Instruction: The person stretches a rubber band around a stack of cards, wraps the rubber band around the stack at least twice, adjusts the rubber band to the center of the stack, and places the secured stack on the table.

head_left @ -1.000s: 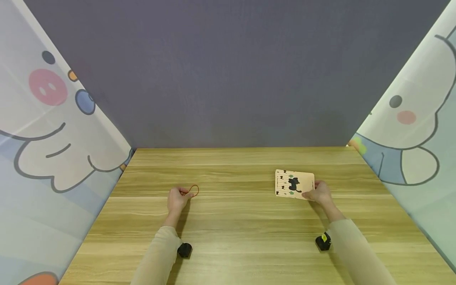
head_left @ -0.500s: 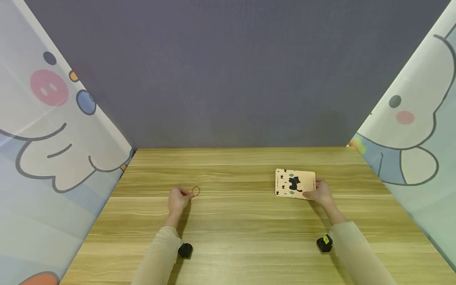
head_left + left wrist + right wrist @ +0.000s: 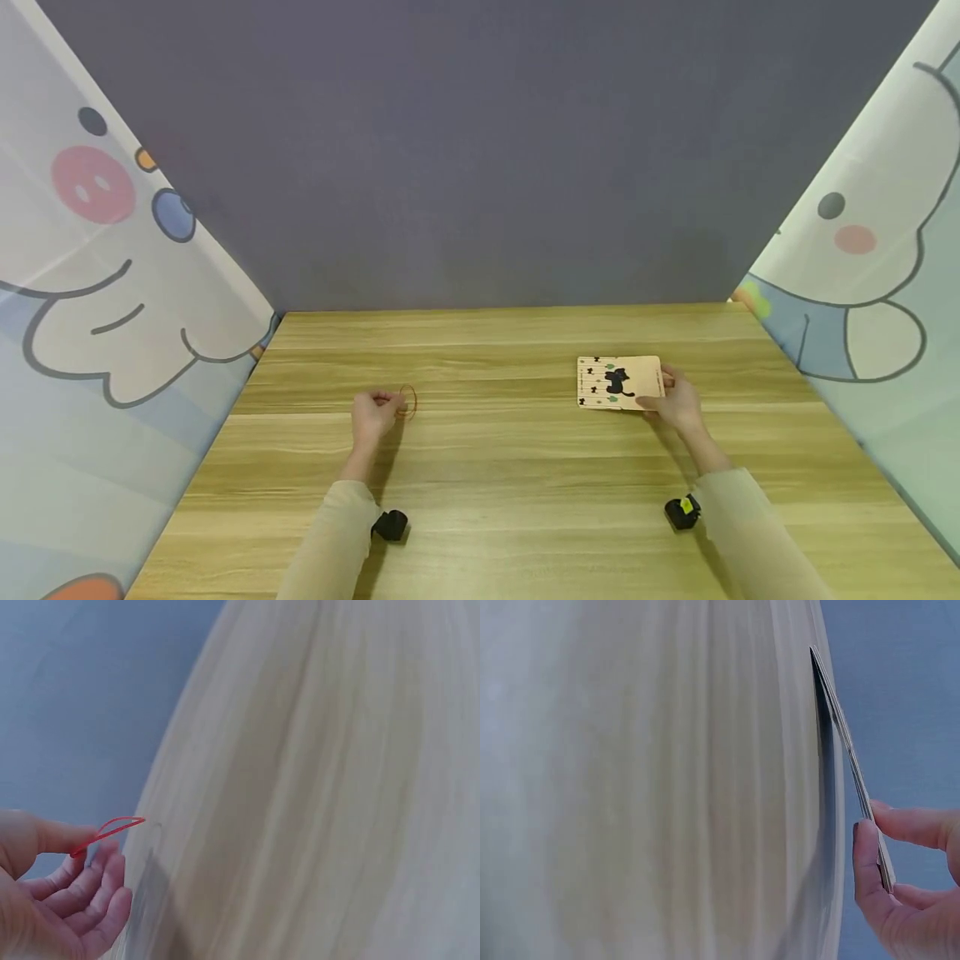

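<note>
My left hand (image 3: 372, 414) is at the left of the table, pinching a thin red rubber band (image 3: 414, 398) between thumb and index finger. In the left wrist view, the loop of the band sticks out past the fingertips and the other fingers curl loosely below. At the right, my right hand (image 3: 681, 407) holds a thin cream booklet (image 3: 600, 383) by its right end, thumb on one face and fingers on the other. A black cat and small bows are printed on its cover. Edge-on in the right wrist view, it shows several thin layers and tilts above the table.
The wood-grain table (image 3: 495, 467) lies under both hands. A dark grey panel (image 3: 495, 158) rises behind it, with cartoon-printed curtains (image 3: 112, 333) on both sides. Black wrist devices (image 3: 391, 525) sit at both forearms.
The booklet has tilted slightly in my right hand. The rubber band's loop has turned at my left fingertips. Both arms stay in nearly the same place.
</note>
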Action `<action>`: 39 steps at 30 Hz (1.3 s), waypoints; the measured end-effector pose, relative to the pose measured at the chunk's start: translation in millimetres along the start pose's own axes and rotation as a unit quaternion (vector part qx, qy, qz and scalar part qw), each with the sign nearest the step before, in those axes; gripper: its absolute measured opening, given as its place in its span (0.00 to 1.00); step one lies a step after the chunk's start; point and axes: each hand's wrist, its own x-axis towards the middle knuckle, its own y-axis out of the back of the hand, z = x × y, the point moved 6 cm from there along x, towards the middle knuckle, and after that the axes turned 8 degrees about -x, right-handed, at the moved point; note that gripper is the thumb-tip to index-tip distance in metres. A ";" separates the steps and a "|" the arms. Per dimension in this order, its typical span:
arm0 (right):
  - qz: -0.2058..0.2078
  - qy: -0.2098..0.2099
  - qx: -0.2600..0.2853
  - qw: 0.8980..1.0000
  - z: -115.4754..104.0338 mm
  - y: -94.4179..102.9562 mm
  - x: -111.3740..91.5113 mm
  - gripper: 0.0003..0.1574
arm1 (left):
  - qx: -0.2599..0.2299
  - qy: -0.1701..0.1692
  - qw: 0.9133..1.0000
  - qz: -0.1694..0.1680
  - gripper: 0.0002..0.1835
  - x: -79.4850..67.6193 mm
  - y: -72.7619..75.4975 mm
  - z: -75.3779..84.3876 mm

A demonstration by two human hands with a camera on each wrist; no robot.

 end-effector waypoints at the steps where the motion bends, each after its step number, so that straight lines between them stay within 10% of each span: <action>1: 0.004 -0.001 0.002 1.000 -0.6 0.3 -0.2 0.51 | -0.029 0.003 1.000 0.001 0.07 -0.2 -0.5 0.3; 9: 0.026 -0.012 0.014 0.999 0.6 1.6 -2.5 0.47 | -0.271 0.024 0.962 -0.005 0.07 3.9 -13.2 -20.0; 18: 0.027 -0.032 0.066 0.997 0.9 0.6 -6.9 0.47 | -0.391 0.001 0.919 -0.051 0.13 10.5 -34.8 -39.7; 28: 0.077 -0.009 0.141 0.987 -10.4 -2.6 -15.4 0.48 | -0.437 -0.079 0.889 -0.113 0.17 -8.3 -41.7 -15.0; 33: 0.091 0.010 0.218 0.972 16.8 -12.5 -0.1 0.53 | -0.433 -0.102 0.889 -0.111 0.21 -7.9 -47.2 -19.1; 39: 0.106 0.033 0.269 0.957 37.3 -23.0 15.3 0.55 | -0.463 -0.122 0.869 -0.125 0.16 -12.7 -51.8 -14.4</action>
